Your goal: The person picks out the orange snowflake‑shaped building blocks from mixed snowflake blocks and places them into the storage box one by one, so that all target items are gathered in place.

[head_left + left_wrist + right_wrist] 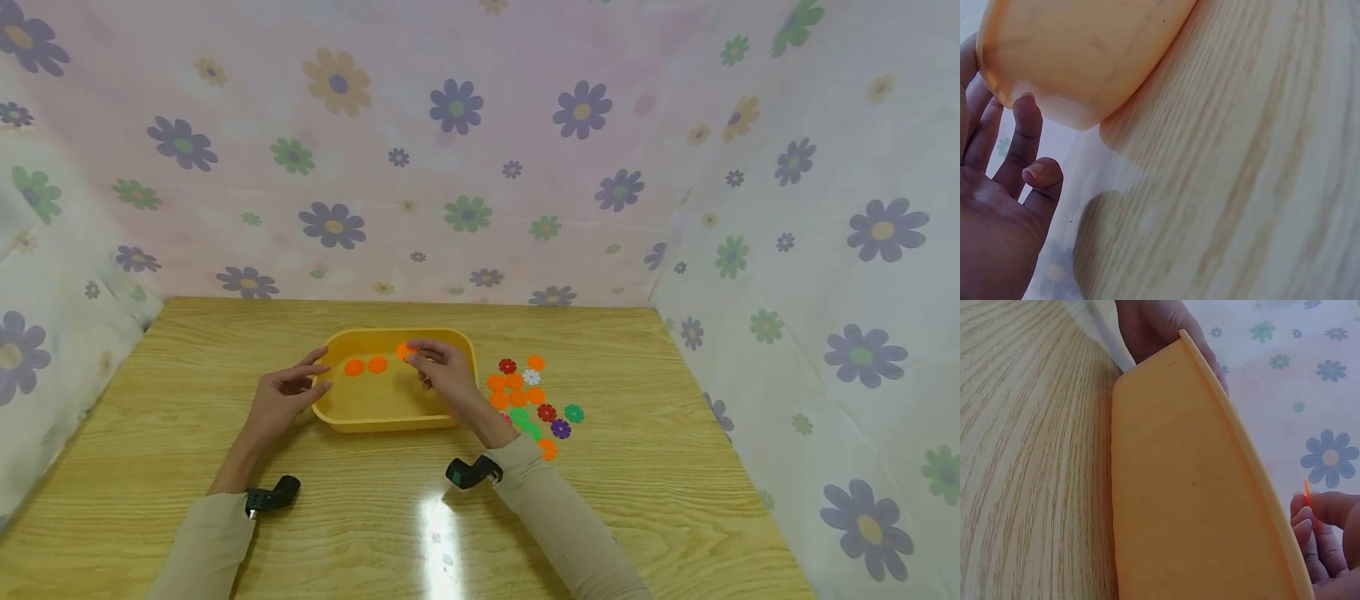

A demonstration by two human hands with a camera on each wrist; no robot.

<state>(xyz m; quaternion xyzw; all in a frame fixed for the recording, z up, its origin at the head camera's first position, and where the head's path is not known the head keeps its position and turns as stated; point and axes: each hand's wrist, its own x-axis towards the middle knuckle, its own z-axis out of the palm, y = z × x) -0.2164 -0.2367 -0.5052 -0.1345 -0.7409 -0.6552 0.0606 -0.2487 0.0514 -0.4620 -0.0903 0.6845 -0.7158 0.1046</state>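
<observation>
A yellow plastic tray point(390, 423) sits on the wooden table, its outer side filling much of the right wrist view. Over its left rim, my left hand point(281, 396) rests with spread, fairly straight fingers; the left wrist view shows fingertips against the tray's end wall point(1054, 75). Above the tray, my right hand point(447, 372) pinches an orange notched disc point(405, 352) between thumb and fingers, seen edge-on as a thin orange disc point(1308, 492) in the right wrist view. Inside the tray lie an orange disc point(354, 367) and another orange disc point(377, 365).
Right of the tray lie several loose notched discs: orange point(536, 396), red point(547, 413), white point(531, 377), green point(519, 417), purple point(560, 429) and teal point(574, 413). The right forearm partly covers this group. A flower-patterned curtain point(405, 183) surrounds the table's back and sides.
</observation>
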